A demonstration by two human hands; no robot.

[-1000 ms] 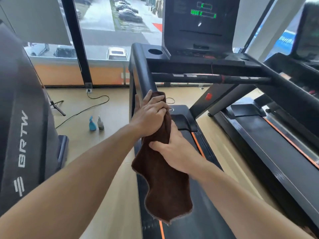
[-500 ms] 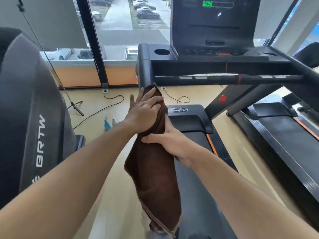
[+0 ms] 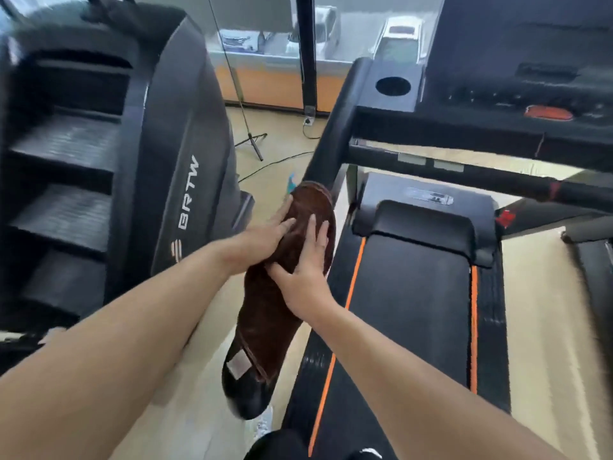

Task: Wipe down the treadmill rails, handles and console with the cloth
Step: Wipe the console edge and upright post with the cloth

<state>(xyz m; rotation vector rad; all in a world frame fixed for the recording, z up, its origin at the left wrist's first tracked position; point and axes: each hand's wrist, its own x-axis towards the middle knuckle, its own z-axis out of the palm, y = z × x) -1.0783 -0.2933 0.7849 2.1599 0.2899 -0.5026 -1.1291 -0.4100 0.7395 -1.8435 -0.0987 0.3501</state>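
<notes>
Cloth: the brown cloth (image 3: 292, 270) now lies draped along the left handrail (image 3: 245, 396), covering it down toward the rail's near end — half a second ago it hung loose.
Left hand (image 3: 262, 240): fingers flat, pressing the cloth's left side.
Right hand (image 3: 305, 277): fingers spread flat on top, no pinch.
Meaning: rail wipe underway; console (image 3: 517, 44) and crossbar (image 3: 464, 171) likely remain.
</notes>
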